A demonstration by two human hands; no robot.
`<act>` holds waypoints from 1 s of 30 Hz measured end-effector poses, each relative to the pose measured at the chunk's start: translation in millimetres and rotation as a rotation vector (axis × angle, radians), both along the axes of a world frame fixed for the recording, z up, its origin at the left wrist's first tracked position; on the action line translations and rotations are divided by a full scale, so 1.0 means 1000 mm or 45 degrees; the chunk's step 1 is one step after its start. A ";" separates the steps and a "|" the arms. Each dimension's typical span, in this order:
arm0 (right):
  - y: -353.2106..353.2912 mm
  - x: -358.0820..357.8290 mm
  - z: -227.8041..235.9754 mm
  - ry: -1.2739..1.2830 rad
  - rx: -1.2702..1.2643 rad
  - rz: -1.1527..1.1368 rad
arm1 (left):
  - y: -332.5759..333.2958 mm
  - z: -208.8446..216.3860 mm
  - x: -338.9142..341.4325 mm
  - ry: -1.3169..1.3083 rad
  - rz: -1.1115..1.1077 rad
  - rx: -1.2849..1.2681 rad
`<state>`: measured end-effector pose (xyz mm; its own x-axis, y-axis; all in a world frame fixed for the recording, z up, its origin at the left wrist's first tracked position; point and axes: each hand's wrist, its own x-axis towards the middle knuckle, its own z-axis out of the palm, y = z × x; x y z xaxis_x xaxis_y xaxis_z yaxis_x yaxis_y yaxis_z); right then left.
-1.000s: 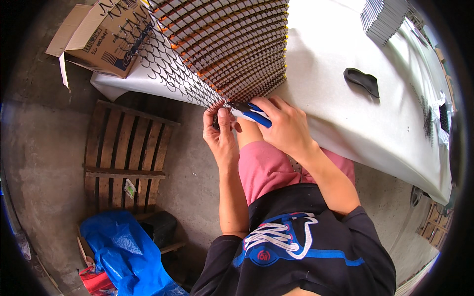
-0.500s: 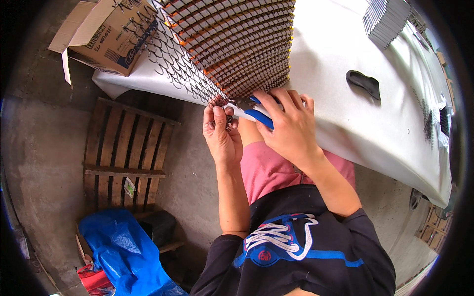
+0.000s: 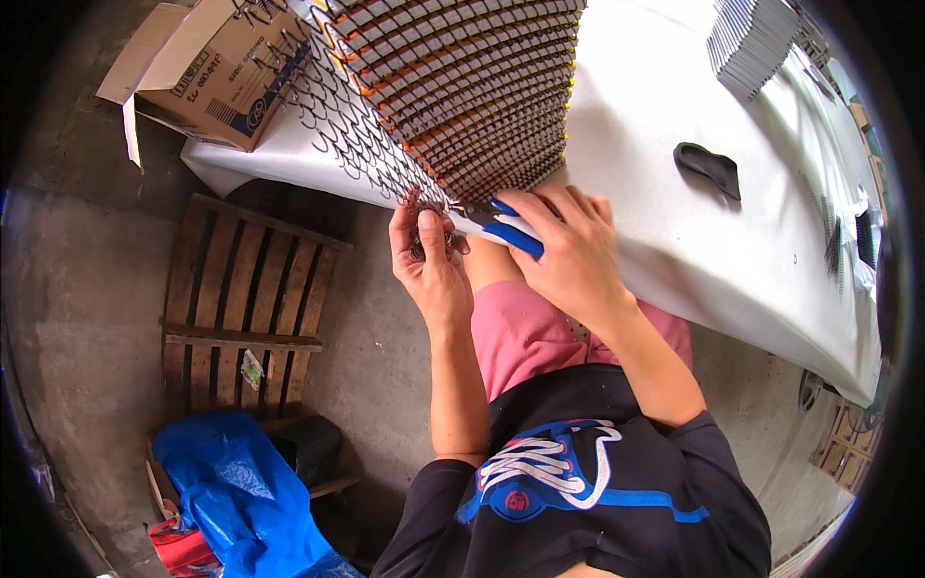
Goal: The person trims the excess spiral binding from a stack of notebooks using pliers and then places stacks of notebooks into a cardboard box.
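A wire mesh panel [image 3: 472,87] of dark wires with orange and yellow along its edges rests on the white-covered table. Loose curved wire ends [image 3: 352,144] fan out along its left side. At the panel's near corner, my right hand [image 3: 573,241] is closed around pliers with blue handles [image 3: 515,239], their jaws at the mesh's edge. Just left of the jaws, my left hand [image 3: 438,279] pinches a cluster of small dark wire pieces [image 3: 418,249], partly hidden by the fingers. Whether the jaws grip a wire is too small to tell.
The white table [image 3: 655,222] curves away to the right, with a black insole-shaped piece [image 3: 708,170] and a stack of grey rods [image 3: 752,43] on it. An open cardboard box [image 3: 212,87] sits far left. Below are a wooden pallet [image 3: 241,332] and blue plastic sheeting [image 3: 241,482].
My left hand has shifted slightly left, its fingers spreading a little around the wire pieces. The pliers in my right hand have dropped slightly. The mesh appears a little lower and farther right.
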<state>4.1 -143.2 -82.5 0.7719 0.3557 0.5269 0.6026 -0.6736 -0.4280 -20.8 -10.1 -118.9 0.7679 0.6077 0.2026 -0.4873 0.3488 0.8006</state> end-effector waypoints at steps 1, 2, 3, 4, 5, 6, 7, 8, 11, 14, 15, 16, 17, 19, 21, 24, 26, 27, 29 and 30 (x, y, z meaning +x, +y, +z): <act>-0.002 -0.002 0.004 -0.069 -0.029 -0.012 | 0.000 -0.001 0.000 0.000 -0.004 0.020; -0.002 -0.002 0.002 -0.084 -0.030 -0.028 | 0.000 -0.002 0.001 -0.001 -0.008 0.040; -0.002 -0.001 0.000 -0.099 -0.030 -0.045 | 0.001 -0.003 0.001 -0.001 -0.012 0.060; -0.001 -0.001 0.001 -0.119 -0.026 -0.059 | 0.002 -0.002 0.000 0.006 -0.011 0.057; -0.001 -0.001 0.002 -0.118 -0.021 -0.056 | 0.003 -0.002 -0.001 0.013 -0.011 0.054; -0.001 -0.003 0.004 -0.118 -0.017 -0.053 | 0.003 -0.002 -0.002 0.020 -0.011 0.051; -0.001 -0.004 0.005 -0.115 -0.014 -0.052 | 0.003 -0.002 -0.002 0.012 -0.023 0.030; -0.001 -0.003 0.004 -0.112 -0.015 -0.051 | 0.003 -0.003 -0.001 0.003 -0.035 0.009; 0.002 0.001 0.004 -0.081 -0.034 -0.055 | 0.002 -0.002 -0.002 0.014 -0.054 -0.025; 0.007 0.001 0.006 -0.044 -0.066 -0.035 | 0.003 -0.003 -0.003 0.013 -0.061 -0.025; 0.007 0.002 0.006 -0.057 -0.066 -0.022 | 0.003 -0.003 -0.003 0.008 -0.063 -0.022; 0.006 0.003 0.005 -0.069 -0.068 -0.011 | 0.003 -0.003 -0.002 -0.013 -0.068 -0.033; 0.006 0.005 0.000 -0.073 -0.036 0.001 | 0.002 -0.004 -0.001 -0.033 -0.073 -0.044; 0.006 0.009 -0.011 -0.082 0.030 0.023 | -0.002 -0.003 0.002 -0.062 -0.068 -0.059; 0.004 0.010 -0.011 -0.067 0.035 0.025 | -0.006 -0.001 0.003 -0.081 -0.049 -0.067; 0.004 0.009 -0.011 -0.058 0.043 0.038 | -0.003 -0.001 0.005 -0.028 -0.022 -0.095; 0.004 0.009 -0.010 -0.066 0.022 0.037 | -0.002 0.001 0.006 -0.034 -0.005 -0.044; 0.004 0.009 -0.009 -0.076 0.001 0.034 | -0.002 0.002 0.006 -0.037 0.003 -0.019; 0.003 0.008 -0.006 -0.087 -0.040 0.023 | -0.003 0.003 0.005 0.016 0.045 0.077; 0.002 0.007 -0.004 -0.087 -0.061 0.016 | -0.003 0.004 0.004 0.043 0.065 0.125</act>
